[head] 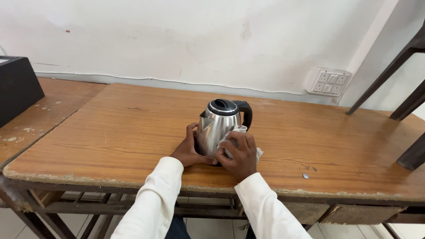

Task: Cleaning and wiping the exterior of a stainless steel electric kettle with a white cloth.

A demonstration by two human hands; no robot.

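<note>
A shiny steel electric kettle [218,126] with a black lid and black handle stands upright near the front of a wooden table [133,128]. My left hand [189,150] cups the kettle's lower left side and base. Against the kettle's right side my right hand [239,155] presses a white cloth [234,132], fingers closed over it. Both arms wear white sleeves.
A black box [17,86] sits on a second wooden table at the far left. A white socket panel [328,82] is on the wall at the back right. Dark chair legs [409,102] stand on the table's right end. A small round metal piece [305,176] lies near the front edge.
</note>
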